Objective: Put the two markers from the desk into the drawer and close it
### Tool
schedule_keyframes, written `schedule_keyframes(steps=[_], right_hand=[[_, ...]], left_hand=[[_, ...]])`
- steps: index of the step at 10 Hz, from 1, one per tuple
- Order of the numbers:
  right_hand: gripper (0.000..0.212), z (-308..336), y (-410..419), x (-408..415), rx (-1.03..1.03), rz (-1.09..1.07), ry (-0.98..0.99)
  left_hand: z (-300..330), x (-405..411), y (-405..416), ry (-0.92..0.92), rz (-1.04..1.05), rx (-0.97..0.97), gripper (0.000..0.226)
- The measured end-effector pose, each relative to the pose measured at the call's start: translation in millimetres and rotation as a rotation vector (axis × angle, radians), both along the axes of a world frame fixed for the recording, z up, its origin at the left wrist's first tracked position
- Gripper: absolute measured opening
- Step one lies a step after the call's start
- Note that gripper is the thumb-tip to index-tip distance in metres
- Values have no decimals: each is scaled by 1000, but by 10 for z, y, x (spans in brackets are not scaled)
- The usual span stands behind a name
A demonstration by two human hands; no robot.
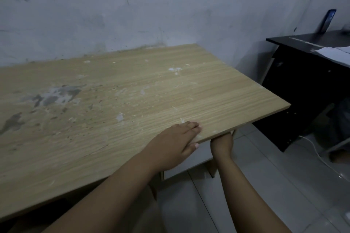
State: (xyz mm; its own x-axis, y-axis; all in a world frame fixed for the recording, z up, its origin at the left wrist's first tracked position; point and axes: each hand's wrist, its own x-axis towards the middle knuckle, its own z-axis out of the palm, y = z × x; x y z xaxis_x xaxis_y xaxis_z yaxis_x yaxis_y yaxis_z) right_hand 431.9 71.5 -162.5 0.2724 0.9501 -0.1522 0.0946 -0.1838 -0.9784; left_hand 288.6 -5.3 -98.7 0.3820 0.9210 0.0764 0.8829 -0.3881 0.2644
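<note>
the left hand [177, 141] lies flat on the front edge of the desk [117, 100], fingers together and thumb under the edge, holding nothing, and no markers are seen anywhere on the desk top, so i judge they are already in the drawer or out of view. just to its right, the right hand [222, 143] reaches under the edge to the drawer [186, 162], which lies directly below both hands with its pale front running along the desk edge. its fingers are hidden, so i cannot tell their grip or what is inside.
</note>
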Motion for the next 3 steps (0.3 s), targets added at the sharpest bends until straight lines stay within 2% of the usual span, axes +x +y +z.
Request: schedule_keyframes(steps=[1,3], right_hand=[[31,11,-188,108,80,19,-38],[56,90,-505,260,191,-30,-137]], left_hand=[[-28,-33,-48,26,-7,20,56],[-19,-87,-213,47,-3,45,60]])
